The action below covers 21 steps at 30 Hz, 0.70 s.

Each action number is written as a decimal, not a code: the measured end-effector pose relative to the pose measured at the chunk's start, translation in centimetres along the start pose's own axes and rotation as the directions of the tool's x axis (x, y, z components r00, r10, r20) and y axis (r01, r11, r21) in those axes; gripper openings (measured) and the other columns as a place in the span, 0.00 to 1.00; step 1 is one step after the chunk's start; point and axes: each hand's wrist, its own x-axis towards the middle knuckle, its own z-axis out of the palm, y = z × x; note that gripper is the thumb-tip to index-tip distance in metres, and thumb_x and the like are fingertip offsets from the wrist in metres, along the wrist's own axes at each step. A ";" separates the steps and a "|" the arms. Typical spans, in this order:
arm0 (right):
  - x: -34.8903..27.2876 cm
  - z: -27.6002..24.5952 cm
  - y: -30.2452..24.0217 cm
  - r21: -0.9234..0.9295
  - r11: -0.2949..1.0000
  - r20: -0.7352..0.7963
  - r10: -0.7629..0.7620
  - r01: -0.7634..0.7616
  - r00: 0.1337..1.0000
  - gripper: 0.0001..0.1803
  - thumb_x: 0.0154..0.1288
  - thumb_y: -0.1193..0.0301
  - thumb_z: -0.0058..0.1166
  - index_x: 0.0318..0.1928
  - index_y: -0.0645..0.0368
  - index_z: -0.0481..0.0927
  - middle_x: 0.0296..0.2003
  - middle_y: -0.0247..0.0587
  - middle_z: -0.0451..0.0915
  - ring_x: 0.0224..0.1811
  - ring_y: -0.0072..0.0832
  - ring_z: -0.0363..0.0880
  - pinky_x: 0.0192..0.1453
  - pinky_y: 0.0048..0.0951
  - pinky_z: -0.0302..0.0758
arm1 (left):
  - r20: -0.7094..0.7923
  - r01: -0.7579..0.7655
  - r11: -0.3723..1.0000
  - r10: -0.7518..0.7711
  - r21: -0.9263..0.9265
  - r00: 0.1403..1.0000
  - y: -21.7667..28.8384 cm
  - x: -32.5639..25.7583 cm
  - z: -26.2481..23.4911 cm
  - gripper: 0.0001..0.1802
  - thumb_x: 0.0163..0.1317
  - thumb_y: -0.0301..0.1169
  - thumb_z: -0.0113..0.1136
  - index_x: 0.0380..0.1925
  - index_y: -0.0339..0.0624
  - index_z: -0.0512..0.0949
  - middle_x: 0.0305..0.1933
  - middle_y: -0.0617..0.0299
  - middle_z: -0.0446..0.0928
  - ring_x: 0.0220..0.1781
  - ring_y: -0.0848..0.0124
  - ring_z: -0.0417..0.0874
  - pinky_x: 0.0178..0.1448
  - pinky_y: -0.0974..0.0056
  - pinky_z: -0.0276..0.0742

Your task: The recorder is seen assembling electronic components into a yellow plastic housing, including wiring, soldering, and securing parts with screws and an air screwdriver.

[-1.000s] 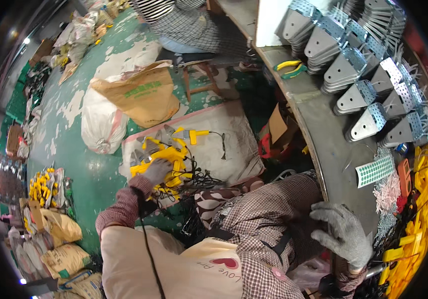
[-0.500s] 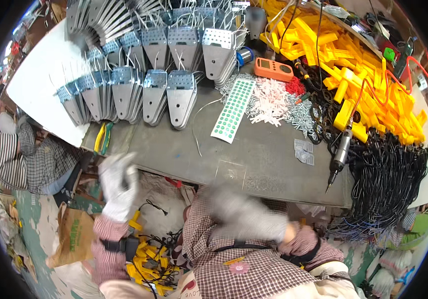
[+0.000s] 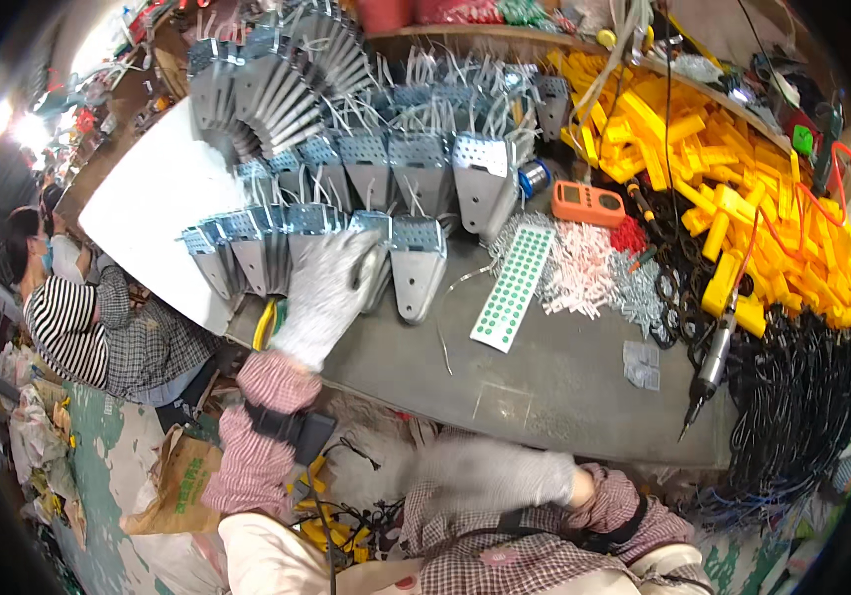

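Observation:
My left hand [image 3: 326, 297], in a pale knitted glove, reaches over the front row of grey tapered pieces [image 3: 417, 270] with perforated bluish ends and thin white wires. Its fingers and thumb are apart beside one stack, partly hiding it; no lifted piece shows in them. Yellow-and-green handled pliers [image 3: 266, 322] lie by that wrist, partly covered. My right hand [image 3: 500, 476], gloved too, is over my lap below the table's front edge. Motion smears its fingers, and I cannot make out anything in it.
On the grey table [image 3: 396, 367] lie a sheet of green round stickers [image 3: 513, 288], pale pink small parts [image 3: 582, 268], screws [image 3: 636, 293], an orange meter [image 3: 587, 203] and a power screwdriver [image 3: 711, 372]. Yellow plastic parts [image 3: 723, 178] and black cables [image 3: 783, 397] fill the right. Another person [image 3: 73, 327] sits at left.
My left hand has moved up and forward from the table's front left edge to the grey pieces. My right hand stays low, still blurred. The view has shifted, showing more of the far side.

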 end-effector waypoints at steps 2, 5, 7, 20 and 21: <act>1.3 -0.7 3.4 -0.714 0.670 -0.113 0.175 -0.203 0.978 0.25 0.72 0.67 0.53 0.66 0.61 0.71 0.50 0.47 0.82 0.54 0.37 0.81 0.57 0.37 0.79 | 0.022 -0.037 0.997 0.036 0.064 0.999 0.2 2.4 1.8 0.14 0.69 0.32 0.55 0.53 0.47 0.80 0.49 0.56 0.81 0.52 0.55 0.81 0.59 0.53 0.75; 3.0 3.3 2.2 -0.226 0.973 0.341 0.032 0.049 0.940 0.22 0.75 0.66 0.52 0.62 0.66 0.76 0.57 0.48 0.80 0.61 0.37 0.77 0.65 0.35 0.74 | 0.093 -0.175 0.979 0.165 0.105 0.982 2.0 5.6 5.0 0.15 0.68 0.33 0.56 0.54 0.48 0.80 0.51 0.58 0.79 0.57 0.57 0.78 0.62 0.53 0.73; 2.4 4.0 1.2 0.355 0.923 0.276 -0.258 0.151 0.926 0.24 0.77 0.64 0.50 0.65 0.66 0.74 0.60 0.51 0.78 0.64 0.39 0.76 0.68 0.36 0.73 | -0.041 -0.192 0.972 0.199 0.133 0.979 2.6 6.3 4.7 0.17 0.68 0.34 0.57 0.56 0.47 0.78 0.53 0.57 0.79 0.59 0.58 0.77 0.63 0.52 0.71; -12.9 -4.8 -0.4 0.288 0.935 0.009 0.211 -0.205 0.977 0.24 0.79 0.58 0.49 0.63 0.63 0.75 0.59 0.51 0.76 0.63 0.42 0.75 0.68 0.39 0.72 | 0.111 -0.360 0.933 0.355 0.027 0.928 16.7 8.1 2.6 0.25 0.62 0.27 0.59 0.62 0.47 0.77 0.39 0.54 0.77 0.43 0.56 0.79 0.51 0.51 0.74; -12.8 -4.6 0.0 0.307 0.931 0.072 0.187 -0.200 0.980 0.24 0.79 0.58 0.49 0.63 0.63 0.75 0.59 0.51 0.76 0.62 0.41 0.76 0.68 0.39 0.72 | 0.202 -0.366 0.929 0.370 -0.058 0.907 18.8 5.5 4.7 0.28 0.60 0.28 0.61 0.63 0.48 0.76 0.39 0.55 0.77 0.42 0.56 0.78 0.50 0.51 0.74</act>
